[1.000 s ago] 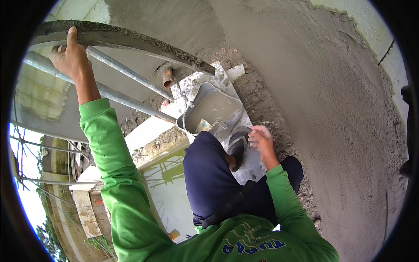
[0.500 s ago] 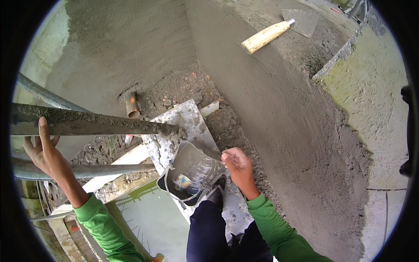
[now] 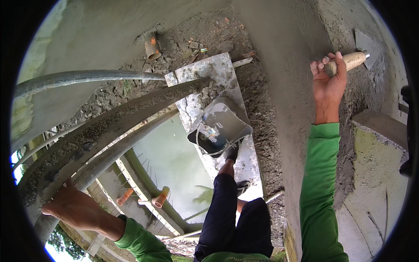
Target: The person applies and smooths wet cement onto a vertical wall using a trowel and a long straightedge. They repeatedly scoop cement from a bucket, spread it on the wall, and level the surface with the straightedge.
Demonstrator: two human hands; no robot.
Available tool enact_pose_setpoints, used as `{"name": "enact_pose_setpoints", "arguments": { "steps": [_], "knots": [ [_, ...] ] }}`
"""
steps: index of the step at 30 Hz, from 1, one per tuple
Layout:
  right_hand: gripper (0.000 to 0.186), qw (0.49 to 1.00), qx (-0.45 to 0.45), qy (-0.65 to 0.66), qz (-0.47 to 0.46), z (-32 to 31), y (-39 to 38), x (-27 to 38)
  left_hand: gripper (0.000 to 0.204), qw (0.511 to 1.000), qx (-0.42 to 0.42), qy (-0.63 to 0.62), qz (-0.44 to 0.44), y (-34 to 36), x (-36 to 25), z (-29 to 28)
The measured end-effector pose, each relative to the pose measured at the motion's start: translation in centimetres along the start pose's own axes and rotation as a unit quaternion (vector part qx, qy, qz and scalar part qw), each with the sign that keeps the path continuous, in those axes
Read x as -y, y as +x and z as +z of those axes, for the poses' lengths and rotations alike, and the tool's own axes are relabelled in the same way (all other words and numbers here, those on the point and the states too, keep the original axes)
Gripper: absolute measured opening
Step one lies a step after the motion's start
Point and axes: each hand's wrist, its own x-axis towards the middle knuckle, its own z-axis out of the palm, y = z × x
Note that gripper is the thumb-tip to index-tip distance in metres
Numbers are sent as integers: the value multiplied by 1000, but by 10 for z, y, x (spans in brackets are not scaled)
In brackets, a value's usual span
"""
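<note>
My left hand (image 3: pixel 85 212) is at the near end of a long mortar-crusted bar (image 3: pixel 118 118). Its fingers go partly out of sight behind the bar, gripping it. The far end rests on a splattered white board (image 3: pixel 248 163). At the upper right, my right hand (image 3: pixel 328 89) is closed about the butt of a trowel's wooden handle (image 3: pixel 354 60), fingers curled on one side and thumb on the other. The trowel's grey blade (image 3: pixel 370 47) lies against the mortar ledge. A dark bucket (image 3: pixel 229 118), smeared with wet mortar, stands tilted on the board by my foot.
Two round poles (image 3: pixel 91 78) (image 3: pixel 131 142) slant beside the bar. Greenish water (image 3: pixel 174 153) lies below the board's left side. A clay pipe (image 3: pixel 152 47) juts from the wall base. Smooth grey mortar (image 3: pixel 288 87) covers the right slope; a rough concrete block (image 3: pixel 375 153) borders it.
My right hand has moved from beside the bucket up to the trowel handle. My left hand, still at the bar, is lower in view, and the bar slants more. The whole view has shifted.
</note>
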Motion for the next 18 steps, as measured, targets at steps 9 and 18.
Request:
{"name": "enact_pose_setpoints", "arguments": {
  "steps": [9, 18],
  "knots": [
    [34, 991, 89, -91, 28, 25, -112, -25, 37, 990, -70, 77, 97, 30, -13, 22],
    [25, 820, 429, -373, 63, 45, -273, 0, 21, 987, -104, 112, 60, -20, -28, 9]
  ]
}}
